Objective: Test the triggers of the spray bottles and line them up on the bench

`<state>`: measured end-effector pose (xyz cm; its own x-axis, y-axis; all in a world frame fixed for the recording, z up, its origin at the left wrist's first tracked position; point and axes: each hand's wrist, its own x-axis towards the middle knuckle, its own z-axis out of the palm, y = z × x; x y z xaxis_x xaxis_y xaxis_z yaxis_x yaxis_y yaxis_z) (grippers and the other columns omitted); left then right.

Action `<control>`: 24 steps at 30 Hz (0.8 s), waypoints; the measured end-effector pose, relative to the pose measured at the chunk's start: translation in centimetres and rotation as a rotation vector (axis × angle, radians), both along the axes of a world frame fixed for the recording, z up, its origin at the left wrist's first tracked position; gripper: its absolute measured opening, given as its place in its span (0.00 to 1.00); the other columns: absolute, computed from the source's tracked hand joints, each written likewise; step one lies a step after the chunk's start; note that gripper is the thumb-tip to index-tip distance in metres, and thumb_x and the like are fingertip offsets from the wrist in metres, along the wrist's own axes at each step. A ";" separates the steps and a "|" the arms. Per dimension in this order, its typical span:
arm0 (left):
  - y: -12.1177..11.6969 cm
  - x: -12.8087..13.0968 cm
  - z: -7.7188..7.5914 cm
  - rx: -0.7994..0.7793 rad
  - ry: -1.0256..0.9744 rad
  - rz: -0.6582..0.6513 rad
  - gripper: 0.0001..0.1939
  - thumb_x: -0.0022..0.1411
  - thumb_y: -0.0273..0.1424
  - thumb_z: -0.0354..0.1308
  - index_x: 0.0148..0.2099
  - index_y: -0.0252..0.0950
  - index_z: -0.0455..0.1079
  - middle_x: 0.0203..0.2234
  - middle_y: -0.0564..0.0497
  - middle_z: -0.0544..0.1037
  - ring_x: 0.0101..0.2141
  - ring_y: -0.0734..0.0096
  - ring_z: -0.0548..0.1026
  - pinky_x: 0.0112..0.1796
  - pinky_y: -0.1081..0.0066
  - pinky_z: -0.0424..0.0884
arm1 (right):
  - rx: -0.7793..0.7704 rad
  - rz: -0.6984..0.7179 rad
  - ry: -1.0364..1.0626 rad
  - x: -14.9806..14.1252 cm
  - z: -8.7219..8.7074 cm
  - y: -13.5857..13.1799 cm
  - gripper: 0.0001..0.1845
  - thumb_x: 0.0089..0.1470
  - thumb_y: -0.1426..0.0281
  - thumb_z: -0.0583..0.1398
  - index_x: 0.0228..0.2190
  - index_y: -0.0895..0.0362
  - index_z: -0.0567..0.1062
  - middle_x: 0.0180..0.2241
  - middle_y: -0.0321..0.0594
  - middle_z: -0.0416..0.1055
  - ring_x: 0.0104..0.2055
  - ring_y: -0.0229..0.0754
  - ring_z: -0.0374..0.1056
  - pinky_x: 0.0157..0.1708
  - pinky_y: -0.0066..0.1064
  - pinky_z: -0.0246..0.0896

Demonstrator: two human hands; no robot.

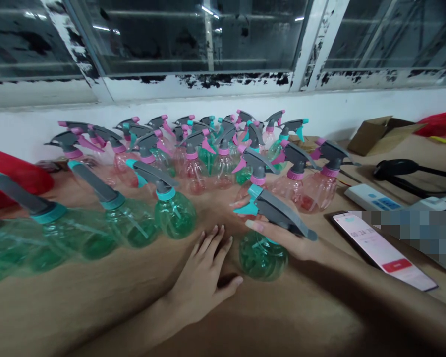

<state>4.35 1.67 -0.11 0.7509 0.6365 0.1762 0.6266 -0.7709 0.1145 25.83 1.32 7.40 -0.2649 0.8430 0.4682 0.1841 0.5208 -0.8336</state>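
The right hand [297,243] has its grip closed around the neck of a green spray bottle [263,258], just below the grey sprayer head [278,210], near the middle of the worktop [134,302]; whether its base touches the wood is unclear. The left hand [204,272] lies open, fingers spread, just left of it, holding nothing. The clear body looks thin, light and somewhat slippery, likely to flex if squeezed; the stiff neck seems the surest hold, clear of the turquoise trigger [246,209].
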 end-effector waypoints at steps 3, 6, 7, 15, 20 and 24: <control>-0.1 0.0 0.0 0.004 0.007 0.002 0.36 0.63 0.48 0.52 0.64 0.29 0.54 0.62 0.37 0.55 0.62 0.49 0.51 0.57 0.49 0.53 | -0.027 -0.030 -0.017 0.0 0.3 -0.2 0.08 0.52 0.69 0.62 0.37 0.50 0.74 0.31 0.34 0.73 0.34 0.40 0.71 0.38 0.35 0.68; -0.1 -0.1 0.0 0.007 0.002 0.009 0.35 0.62 0.48 0.53 0.64 0.30 0.55 0.63 0.38 0.55 0.62 0.49 0.51 0.57 0.49 0.53 | -0.055 0.012 0.004 0.0 0.1 -0.2 0.10 0.53 0.68 0.61 0.40 0.51 0.74 0.33 0.34 0.73 0.37 0.40 0.71 0.40 0.34 0.67; -0.1 -0.1 0.0 0.007 -0.002 0.010 0.35 0.62 0.48 0.53 0.64 0.30 0.55 0.63 0.38 0.54 0.62 0.49 0.51 0.57 0.49 0.53 | -0.065 0.028 0.016 0.0 0.0 -0.2 0.11 0.53 0.67 0.61 0.41 0.50 0.74 0.34 0.35 0.73 0.38 0.40 0.71 0.40 0.34 0.67; 0.0 -0.1 0.0 0.002 0.016 0.006 0.36 0.63 0.48 0.52 0.64 0.29 0.54 0.63 0.36 0.54 0.62 0.48 0.51 0.57 0.49 0.53 | -0.116 0.029 0.024 0.1 -0.6 -0.1 0.03 0.53 0.65 0.61 0.31 0.50 0.75 0.23 0.31 0.65 0.30 0.38 0.68 0.37 0.34 0.67; -0.1 -0.1 -0.1 0.017 0.010 0.008 0.36 0.63 0.48 0.52 0.64 0.30 0.54 0.62 0.37 0.55 0.62 0.49 0.51 0.57 0.50 0.53 | -0.115 -0.009 -0.023 0.2 -0.4 -0.3 0.09 0.52 0.63 0.61 0.24 0.52 0.72 0.19 0.30 0.61 0.24 0.37 0.63 0.27 0.30 0.63; -0.2 0.0 -0.2 0.022 0.028 0.015 0.36 0.62 0.47 0.53 0.64 0.29 0.55 0.63 0.37 0.54 0.62 0.48 0.50 0.57 0.49 0.54 | -0.113 -0.051 -0.028 0.2 -0.2 -0.4 0.11 0.51 0.61 0.62 0.22 0.53 0.70 0.19 0.31 0.62 0.19 0.34 0.59 0.18 0.27 0.57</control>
<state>4.32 1.49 -0.34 0.7465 0.6436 0.1691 0.6405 -0.7638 0.0794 26.00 0.91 7.18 -0.2323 0.9027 0.3623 0.2322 0.4132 -0.8805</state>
